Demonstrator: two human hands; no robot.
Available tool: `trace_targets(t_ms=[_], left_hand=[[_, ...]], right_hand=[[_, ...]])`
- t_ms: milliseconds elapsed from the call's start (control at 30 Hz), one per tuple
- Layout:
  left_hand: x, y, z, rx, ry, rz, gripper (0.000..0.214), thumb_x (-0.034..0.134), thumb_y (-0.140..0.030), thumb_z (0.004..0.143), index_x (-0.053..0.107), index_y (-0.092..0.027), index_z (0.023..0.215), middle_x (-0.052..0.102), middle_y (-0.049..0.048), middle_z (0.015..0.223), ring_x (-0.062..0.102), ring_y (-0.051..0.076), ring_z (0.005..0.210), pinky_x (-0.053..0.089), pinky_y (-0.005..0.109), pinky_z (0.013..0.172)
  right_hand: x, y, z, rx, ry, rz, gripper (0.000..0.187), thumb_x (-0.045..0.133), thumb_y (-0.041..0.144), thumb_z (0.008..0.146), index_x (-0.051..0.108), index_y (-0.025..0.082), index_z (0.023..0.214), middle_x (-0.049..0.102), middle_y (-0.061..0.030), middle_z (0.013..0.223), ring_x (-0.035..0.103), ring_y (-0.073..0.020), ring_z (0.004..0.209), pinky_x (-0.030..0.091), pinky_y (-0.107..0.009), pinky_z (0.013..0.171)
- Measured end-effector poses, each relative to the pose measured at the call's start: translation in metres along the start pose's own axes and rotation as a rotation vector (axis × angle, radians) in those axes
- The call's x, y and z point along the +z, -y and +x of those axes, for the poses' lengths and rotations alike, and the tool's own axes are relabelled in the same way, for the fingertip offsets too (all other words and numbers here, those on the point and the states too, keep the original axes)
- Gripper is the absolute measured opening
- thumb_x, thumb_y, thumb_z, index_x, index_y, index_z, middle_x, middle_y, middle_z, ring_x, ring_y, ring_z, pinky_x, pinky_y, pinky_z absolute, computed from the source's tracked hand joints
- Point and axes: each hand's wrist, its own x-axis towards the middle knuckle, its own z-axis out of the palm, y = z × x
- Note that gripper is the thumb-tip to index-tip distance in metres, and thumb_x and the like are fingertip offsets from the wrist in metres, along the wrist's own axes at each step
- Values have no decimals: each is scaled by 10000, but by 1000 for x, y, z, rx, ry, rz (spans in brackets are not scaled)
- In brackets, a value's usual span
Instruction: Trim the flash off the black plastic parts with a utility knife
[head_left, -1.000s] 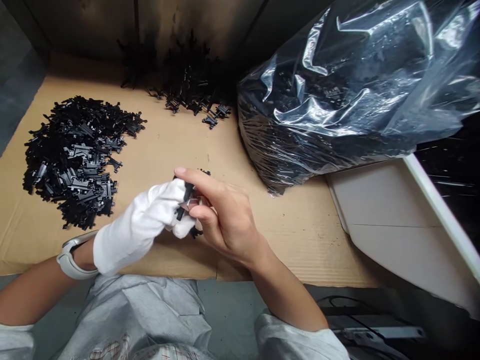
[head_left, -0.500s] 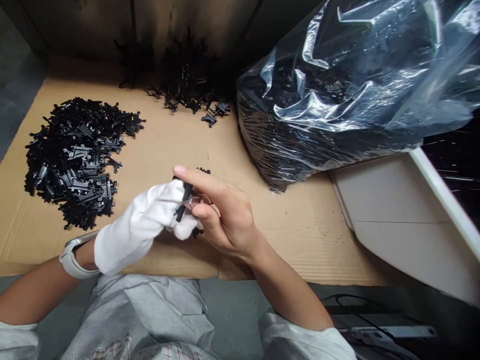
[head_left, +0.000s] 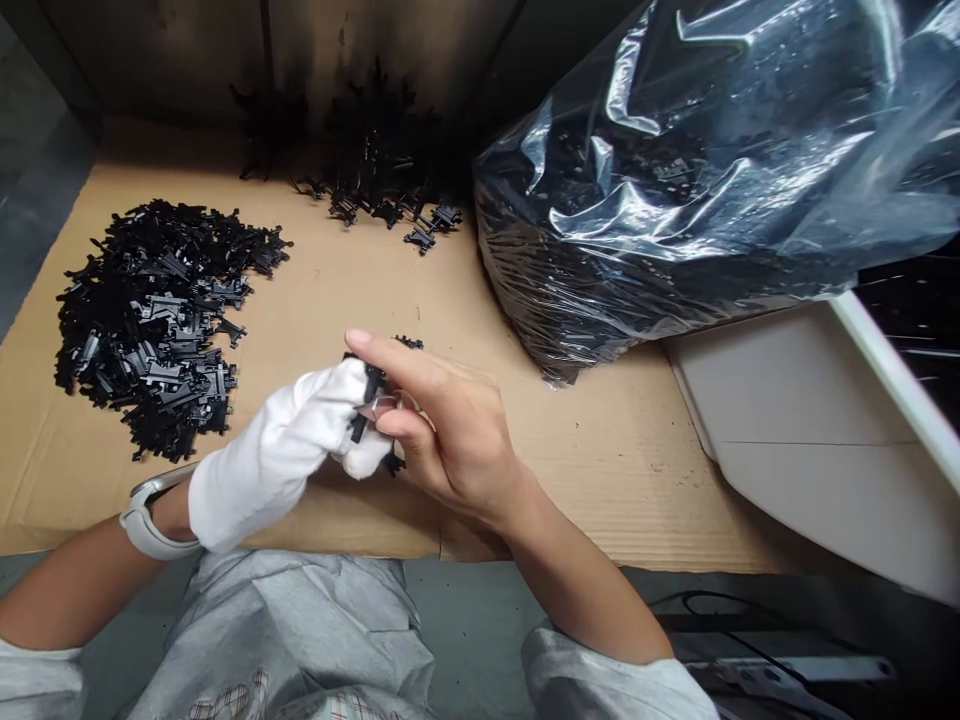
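Black plastic clip (head_left: 366, 400) | held between both grips | gloved left hand (head_left: 281, 455) clamped on it | bare right hand (head_left: 450, 430) pinching it

Semi-matt black plastic parts (head_left: 150, 330) sit at left on rough corrugated cardboard (head_left: 577, 470), with a glossy clear plastic bag (head_left: 675, 170) at upper right and a white cloth glove (head_left: 270, 460) at lower centre.

A heap of plastic parts (head_left: 154, 325) lies on the left of a flattened cardboard sheet (head_left: 585, 480), and a looser pile of the same parts (head_left: 375, 170) sits along its back edge, against the wall (head_left: 150, 50). A stuffed plastic bag (head_left: 675, 190) rests on the sheet's back right corner, with a curved panel (head_left: 810, 450) just beside the sheet on the right. The left hand (head_left: 277, 455) and right hand (head_left: 450, 430) meet over the sheet's front middle, a plastic part (head_left: 367, 385) between them.
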Motion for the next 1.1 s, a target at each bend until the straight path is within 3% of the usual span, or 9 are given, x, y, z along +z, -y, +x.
trace_targets(t_ms=[200, 400, 500, 600, 700, 800, 967, 1100], left_hand=[[3, -1, -4, 25, -39, -154, 355, 432, -374, 977, 476, -217, 663, 454, -41, 588, 403, 107, 538, 402, 265, 568], [4, -12, -1, -66, 63, -390, 439, 341, -362, 1013, 357, -212, 601, 387, -33, 538, 403, 120, 560, 396, 282, 633], [7, -15, 4, -143, 57, -452, 452, 422, -394, 982, 315, -208, 585, 356, -37, 542, 369, 106, 526, 384, 263, 578], [9, -15, 8, -202, 62, -490, 464, 475, -414, 945, 276, -215, 577, 262, -51, 525, 318, 98, 478, 366, 255, 518], [7, -12, 7, -166, 85, -374, 405, 472, -413, 928, 337, -225, 595, 305, -45, 532, 347, 107, 480, 379, 268, 508], [3, -9, 5, -122, 127, -197, 322, 468, -395, 931, 485, -202, 673, 500, 3, 628, 442, 118, 553, 400, 277, 558], [-3, -12, 7, -83, -146, 183, 253, 442, -370, 950, 503, -202, 771, 528, -24, 678, 465, 111, 595, 403, 247, 591], [-1, -17, 10, 9, -169, 284, 233, 472, -317, 913, 488, -213, 705, 500, -35, 641, 448, 104, 568, 418, 237, 587]], right_hand=[[10, -2, -4, 12, -144, -57, 376, 364, 380, 1037, 573, 217, 1305, 627, 7, 709, 535, -128, 594, 445, -260, 564], [7, 1, -4, 157, -294, 72, 337, 365, 334, 1044, 634, 237, 1221, 690, -23, 832, 626, -126, 705, 528, -262, 649], [4, 3, -2, 258, -153, 223, 347, 411, 415, 1023, 643, 214, 1185, 688, -32, 883, 610, -118, 708, 531, -261, 651], [4, 3, 2, 423, -29, 419, 383, 527, 522, 949, 678, 176, 1017, 637, -9, 766, 539, -100, 615, 467, -234, 548], [4, 0, 6, 546, -26, 629, 409, 615, 565, 877, 653, 161, 825, 569, 31, 640, 457, -66, 527, 384, -194, 466], [0, -4, 9, 579, -56, 747, 399, 688, 538, 830, 620, 154, 748, 536, 51, 597, 425, -44, 490, 348, -172, 435], [-10, -8, 12, 615, 28, 762, 371, 729, 479, 814, 598, 153, 695, 498, 66, 556, 411, -40, 463, 345, -171, 426], [-12, -9, 9, 592, 41, 644, 401, 667, 522, 858, 617, 145, 730, 513, 53, 588, 415, -49, 502, 357, -181, 456]])
